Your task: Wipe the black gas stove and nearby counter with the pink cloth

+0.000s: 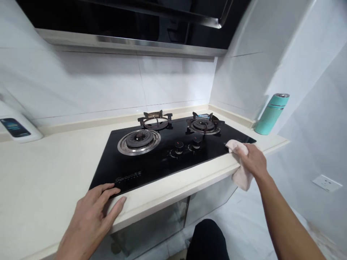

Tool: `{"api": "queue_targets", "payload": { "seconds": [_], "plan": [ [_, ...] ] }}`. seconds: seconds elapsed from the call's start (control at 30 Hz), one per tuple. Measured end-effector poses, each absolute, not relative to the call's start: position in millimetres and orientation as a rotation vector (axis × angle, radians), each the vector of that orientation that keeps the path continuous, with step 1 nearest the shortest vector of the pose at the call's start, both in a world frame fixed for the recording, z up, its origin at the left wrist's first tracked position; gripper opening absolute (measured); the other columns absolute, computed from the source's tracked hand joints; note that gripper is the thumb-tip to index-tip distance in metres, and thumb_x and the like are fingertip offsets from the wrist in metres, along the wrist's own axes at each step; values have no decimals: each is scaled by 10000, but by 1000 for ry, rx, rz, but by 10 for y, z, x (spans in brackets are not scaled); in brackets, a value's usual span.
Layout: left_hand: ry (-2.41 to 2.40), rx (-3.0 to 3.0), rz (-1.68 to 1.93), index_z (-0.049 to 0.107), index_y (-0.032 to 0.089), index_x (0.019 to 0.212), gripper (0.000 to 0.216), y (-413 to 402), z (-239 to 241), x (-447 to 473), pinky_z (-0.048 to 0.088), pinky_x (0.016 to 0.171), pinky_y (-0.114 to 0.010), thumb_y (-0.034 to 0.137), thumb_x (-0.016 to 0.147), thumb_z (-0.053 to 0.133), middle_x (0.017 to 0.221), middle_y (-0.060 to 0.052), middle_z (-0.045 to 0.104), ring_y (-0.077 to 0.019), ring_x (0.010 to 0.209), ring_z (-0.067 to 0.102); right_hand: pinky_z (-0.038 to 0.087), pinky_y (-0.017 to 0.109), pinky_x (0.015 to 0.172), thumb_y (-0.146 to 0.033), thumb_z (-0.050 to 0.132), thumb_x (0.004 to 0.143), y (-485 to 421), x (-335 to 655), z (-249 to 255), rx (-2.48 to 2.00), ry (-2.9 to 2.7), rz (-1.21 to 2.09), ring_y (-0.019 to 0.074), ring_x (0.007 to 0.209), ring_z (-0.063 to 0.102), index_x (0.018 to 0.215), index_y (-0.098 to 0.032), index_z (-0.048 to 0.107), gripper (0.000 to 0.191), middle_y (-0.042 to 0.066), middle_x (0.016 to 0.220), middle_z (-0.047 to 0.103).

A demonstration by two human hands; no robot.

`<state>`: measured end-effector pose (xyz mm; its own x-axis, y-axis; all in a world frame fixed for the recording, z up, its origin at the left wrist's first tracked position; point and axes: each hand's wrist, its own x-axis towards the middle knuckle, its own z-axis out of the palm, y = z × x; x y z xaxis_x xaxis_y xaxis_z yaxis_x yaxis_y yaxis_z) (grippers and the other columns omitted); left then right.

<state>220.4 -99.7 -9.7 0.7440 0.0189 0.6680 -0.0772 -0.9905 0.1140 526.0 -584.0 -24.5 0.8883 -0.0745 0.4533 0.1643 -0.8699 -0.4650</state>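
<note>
A black glass gas stove is set into the cream countertop. My left hand rests at its front left corner, fingers apart, fingertips on the glass and thumb over the counter edge. My right hand grips a pale pink cloth at the front right corner of the stove. Part of the cloth lies on the glass and the rest hangs down past the counter edge. The left burner is bare, while its pan support sits behind it. Another pan support surrounds the right burner.
A teal bottle stands on the counter at the right wall. At the far left is a white bottle with a dark label. Two control knobs rise from the stove's middle. A black range hood overhangs the back.
</note>
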Motion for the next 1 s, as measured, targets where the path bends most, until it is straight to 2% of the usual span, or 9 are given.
{"api": "queue_targets", "payload": {
  "seconds": [0.17, 0.3, 0.4, 0.5, 0.6, 0.77, 1.0],
  "plan": [
    [1, 2830, 1074, 690, 248, 1079, 403, -1074, -71, 2190, 503, 899, -486, 595, 986, 508, 1162, -108, 680, -326, 1075, 664, 493, 426, 906, -545, 462, 961, -4897, 4483, -175, -2440, -547, -567, 303, 1080, 637, 1236, -210, 665, 479, 119, 1223, 697],
    [6, 2834, 1057, 687, 243, 1109, 390, -1075, -92, 2160, 501, 925, -483, 571, 1000, 505, 1195, -111, 676, -319, 1108, 655, 462, 476, 1047, -378, 552, 949, -3921, 3880, -51, -2276, -994, -538, 307, 1227, 589, 1328, -183, 595, 428, 137, 1324, 659],
    [-6, 2821, 1070, 694, 248, 1115, 377, -1060, -108, 2137, 505, 947, -475, 557, 1004, 508, 1210, -109, 682, -314, 1131, 653, 435, 430, 1100, -306, 596, 916, -3295, 3556, 44, -2142, -1317, -412, 265, 1246, 569, 1262, -186, 599, 367, 106, 1265, 673],
    [-28, 2816, 1087, 708, 247, 1106, 344, -1041, -119, 2121, 514, 944, -464, 519, 1010, 521, 1206, -107, 690, -309, 1127, 662, 421, 403, 1116, -296, 638, 894, -2985, 3463, 121, -2039, -1497, -321, 249, 1257, 559, 1261, -183, 593, 387, 90, 1252, 675],
    [-37, 2816, 1088, 711, 249, 1118, 311, -1030, -126, 2106, 519, 946, -457, 485, 1009, 541, 1219, -103, 689, -304, 1133, 662, 474, 381, 1041, -263, 649, 878, -3068, 3643, 169, -2023, -1499, -227, 229, 1172, 610, 1229, -221, 628, 355, 61, 1229, 695],
    [0, 2816, 1037, 696, 256, 1163, 301, -1040, -141, 2087, 505, 964, -478, 474, 1004, 563, 1257, -105, 672, -310, 1172, 634, 505, 412, 967, -218, 579, 848, -3761, 4178, 153, -2133, -1233, -180, 249, 1106, 641, 1207, -228, 669, 371, 76, 1224, 706],
    [15, 2789, 1055, 706, 247, 1145, 283, -1065, -146, 2105, 507, 957, -471, 449, 1002, 569, 1247, -105, 675, -315, 1176, 632, 496, 429, 958, -350, 536, 838, -4661, 4852, 21, -2415, -741, -282, 280, 1078, 624, 1211, -199, 686, 430, 124, 1231, 665]
  ]
}}
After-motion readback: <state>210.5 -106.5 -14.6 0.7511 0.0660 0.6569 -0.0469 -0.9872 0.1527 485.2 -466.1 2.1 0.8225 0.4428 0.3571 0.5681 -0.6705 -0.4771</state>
